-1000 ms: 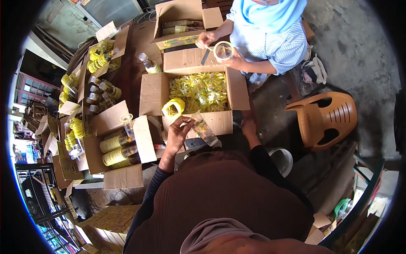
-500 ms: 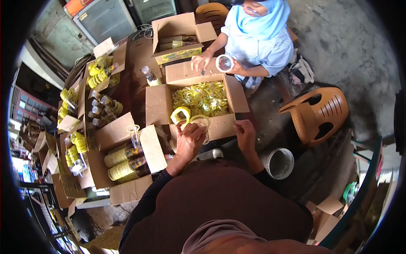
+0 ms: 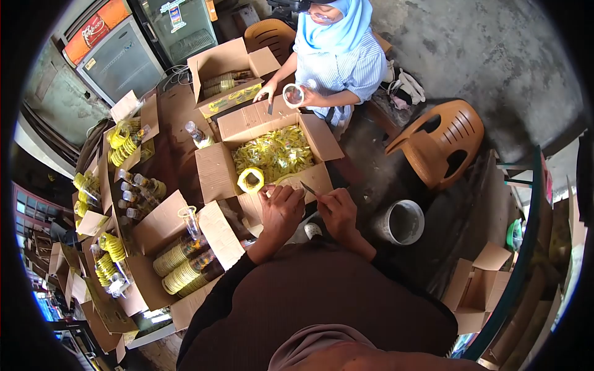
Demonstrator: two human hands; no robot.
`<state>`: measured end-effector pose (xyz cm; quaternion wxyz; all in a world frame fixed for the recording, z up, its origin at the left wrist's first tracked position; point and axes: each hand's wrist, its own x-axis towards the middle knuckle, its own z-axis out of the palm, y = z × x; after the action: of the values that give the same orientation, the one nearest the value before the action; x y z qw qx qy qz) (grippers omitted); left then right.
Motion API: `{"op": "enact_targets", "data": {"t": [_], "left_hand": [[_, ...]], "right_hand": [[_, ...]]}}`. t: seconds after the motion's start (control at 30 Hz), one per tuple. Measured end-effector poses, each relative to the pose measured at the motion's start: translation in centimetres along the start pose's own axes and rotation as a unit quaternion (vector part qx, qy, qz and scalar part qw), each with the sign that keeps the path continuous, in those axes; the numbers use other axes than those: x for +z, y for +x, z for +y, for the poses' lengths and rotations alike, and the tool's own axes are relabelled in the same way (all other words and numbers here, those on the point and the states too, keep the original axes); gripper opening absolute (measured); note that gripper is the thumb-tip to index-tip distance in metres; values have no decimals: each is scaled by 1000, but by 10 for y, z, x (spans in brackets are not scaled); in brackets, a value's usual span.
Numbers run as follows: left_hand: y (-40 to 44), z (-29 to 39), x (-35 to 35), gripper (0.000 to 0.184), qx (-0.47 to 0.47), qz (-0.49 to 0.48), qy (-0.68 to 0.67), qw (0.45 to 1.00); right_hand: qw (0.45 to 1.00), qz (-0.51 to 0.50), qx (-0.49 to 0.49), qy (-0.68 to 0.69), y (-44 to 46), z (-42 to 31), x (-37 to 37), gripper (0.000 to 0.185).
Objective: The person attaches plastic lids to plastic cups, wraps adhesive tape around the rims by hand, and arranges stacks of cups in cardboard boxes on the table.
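My left hand (image 3: 281, 209) is closed at the near side of an open cardboard box (image 3: 213, 168), pinching a yellow ring (image 3: 250, 180). A pale translucent rim shows behind its knuckles, mostly hidden. Close beside it, my right hand (image 3: 338, 213) grips a thin, dark, blade-like tool (image 3: 307, 187) that points toward the left hand. Many small yellow and clear scraps or packets (image 3: 275, 151) fill the box; their exact kind is too small to tell. Across the box, another person (image 3: 337, 59) holds a clear round container (image 3: 293, 95) and a thin dark piece in the other hand.
Cardboard boxes on the left hold clear bottles and stacked yellow rings (image 3: 182, 278). One bottle (image 3: 198, 134) stands beside the middle box. A white bucket (image 3: 402, 222) is to my right, and an orange-brown chair (image 3: 442, 145) lies beyond it. Refrigerators (image 3: 114, 59) stand at the back.
My right hand has moved left, close to my left hand, and the thin dark tool now shows in it. The yellow ring has turned. The camera view has shifted.
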<state>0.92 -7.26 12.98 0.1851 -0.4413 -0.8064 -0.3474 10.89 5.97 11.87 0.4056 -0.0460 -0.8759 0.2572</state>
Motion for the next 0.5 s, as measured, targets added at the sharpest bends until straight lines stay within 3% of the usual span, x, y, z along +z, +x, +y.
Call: {"op": "enact_targets", "data": {"t": [0.43, 0.5], "left_hand": [[-20, 8, -11, 13, -8, 18, 23, 1000], [-22, 7, -13, 13, -10, 17, 23, 1000]], "right_hand": [[999, -24, -17, 24, 2, -4, 14, 15], [995, -42, 62, 72, 7, -2, 17, 14]]}}
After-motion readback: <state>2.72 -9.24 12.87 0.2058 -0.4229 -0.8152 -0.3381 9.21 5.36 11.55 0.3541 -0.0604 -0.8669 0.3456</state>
